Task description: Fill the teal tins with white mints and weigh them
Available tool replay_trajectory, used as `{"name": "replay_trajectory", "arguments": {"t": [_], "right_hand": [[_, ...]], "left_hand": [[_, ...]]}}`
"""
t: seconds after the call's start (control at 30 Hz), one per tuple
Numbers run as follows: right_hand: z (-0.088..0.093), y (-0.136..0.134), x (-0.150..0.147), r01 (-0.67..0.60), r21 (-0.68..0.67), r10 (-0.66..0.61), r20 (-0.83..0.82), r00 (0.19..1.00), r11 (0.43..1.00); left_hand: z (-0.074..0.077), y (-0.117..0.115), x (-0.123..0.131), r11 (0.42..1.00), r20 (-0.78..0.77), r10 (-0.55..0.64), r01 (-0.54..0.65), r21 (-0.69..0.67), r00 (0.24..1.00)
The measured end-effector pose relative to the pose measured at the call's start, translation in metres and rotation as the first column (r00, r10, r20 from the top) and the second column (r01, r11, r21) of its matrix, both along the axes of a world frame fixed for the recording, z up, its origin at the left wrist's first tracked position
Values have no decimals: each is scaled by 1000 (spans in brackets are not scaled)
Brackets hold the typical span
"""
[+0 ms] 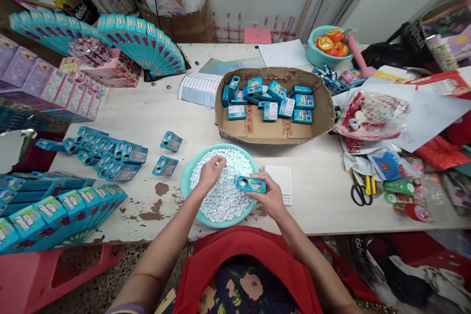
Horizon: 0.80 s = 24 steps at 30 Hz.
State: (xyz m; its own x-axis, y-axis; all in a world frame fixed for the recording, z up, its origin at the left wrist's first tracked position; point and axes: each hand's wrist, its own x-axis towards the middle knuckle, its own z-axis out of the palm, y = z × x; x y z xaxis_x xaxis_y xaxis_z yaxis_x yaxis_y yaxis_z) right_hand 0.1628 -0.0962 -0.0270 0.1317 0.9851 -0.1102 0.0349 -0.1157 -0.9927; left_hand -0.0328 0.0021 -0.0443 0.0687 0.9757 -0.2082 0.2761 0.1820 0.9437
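Note:
My right hand (270, 195) grips a small blue candy box (250, 184) over the right side of a mint-green basin (185, 179). A round hole shows in the near-left end of the box, with white inside. The basin is heaped with small white candies (224, 206). Above its left half, my left hand (212, 172) is closed, fingers curled together, with a bit of white showing at the fingertips. Just right of the basin lies a white digital scale (279, 182), partly behind my right hand. Two flat blue box pieces (165, 166) lie to the left.
Beyond the basin stands a cardboard tray (235, 130) holding several blue boxes. More blue boxes (121, 154) are piled at left, beside upright display rows (73, 206). Scissors (358, 194), plastic bags (379, 115) and a bowl of orange toys (327, 59) occupy the right side.

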Motion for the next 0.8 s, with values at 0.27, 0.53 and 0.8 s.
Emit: {"name": "replay_trajectory", "arguments": {"t": [0.27,0.53,0.8], "right_hand": [[-47,-23,82,406,-138,-376,199,905,903],[-103,-34,98,390,-59,-345,360,867,919],[-67,-43,90,450,298,-532,597,600,842]], "left_hand": [[-1,93,39,885,-510,-96,308,349,855],[-53,257,122,830,-806,-421,535,-158,415],[-40,224,111,779,-450,-583,622,-73,677]]}}
